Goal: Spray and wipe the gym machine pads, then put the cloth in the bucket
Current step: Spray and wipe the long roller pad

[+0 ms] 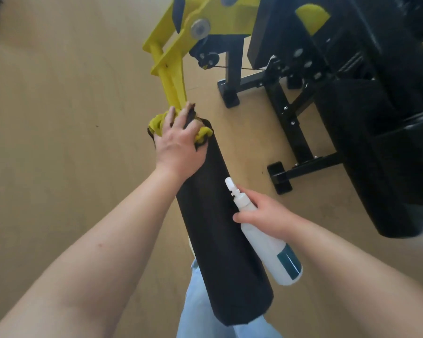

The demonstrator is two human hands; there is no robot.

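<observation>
A long black roller pad runs from the yellow machine arm toward me. My left hand presses a yellow cloth onto the pad's far end, where it meets the arm. The cloth bunches out on both sides of the hand. My right hand grips a white spray bottle by its neck, just right of the pad's middle, with the nozzle pointing up and away. No bucket is in view.
The black machine frame with its feet stands on the tan floor to the right. A large black seat pad fills the right side. My leg in light blue trousers is under the roller's near end.
</observation>
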